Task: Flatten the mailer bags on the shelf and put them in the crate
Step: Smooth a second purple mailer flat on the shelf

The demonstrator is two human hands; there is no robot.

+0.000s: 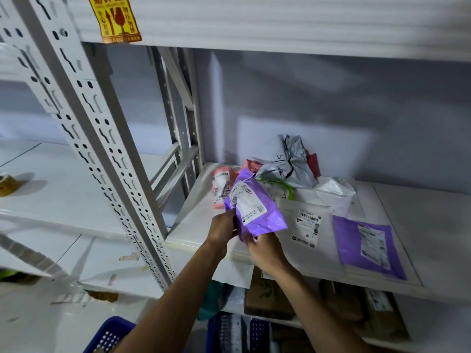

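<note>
Purple mailer bag [254, 207] is hanging over the shelf's [193, 225] front edge, left hand [224, 225] pinching its left side, right hand [265, 250] gripping its lower corner. I'd be pulling it taut, then pressing it flat. Counting: two purple, a white flat one [303, 220], a crumpled grey [288, 164], a pink [221, 187]. Blue crate [109, 335] is waiting below.

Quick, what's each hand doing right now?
Left hand: closed on the purple mailer bag.
Right hand: closed on the same bag's lower edge.
</note>
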